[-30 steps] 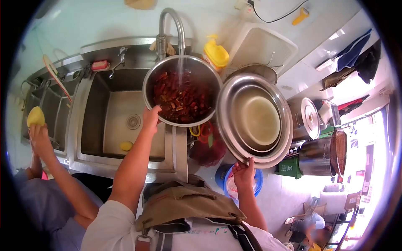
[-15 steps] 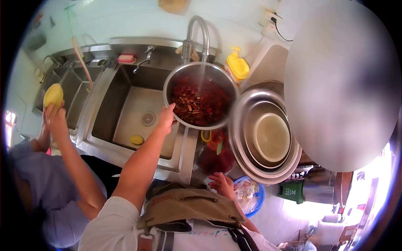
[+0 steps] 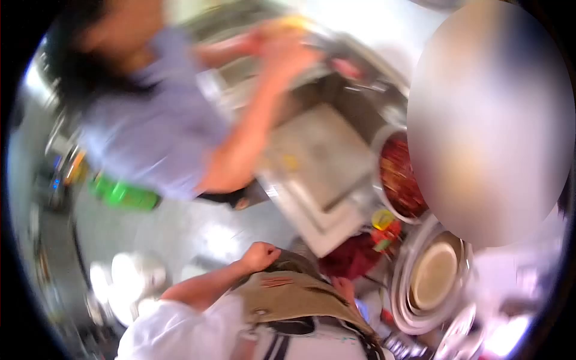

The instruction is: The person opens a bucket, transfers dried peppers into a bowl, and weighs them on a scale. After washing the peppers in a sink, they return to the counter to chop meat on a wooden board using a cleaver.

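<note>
The left hand is balled in a fist at the chest, apparently empty, just above the olive apron; the right hand is a low blur, its grip unreadable. The steel bowl of red pieces sits beside the sink, half hidden. It's probably heavy, wet and slick, so grip the rim with both hands.
</note>
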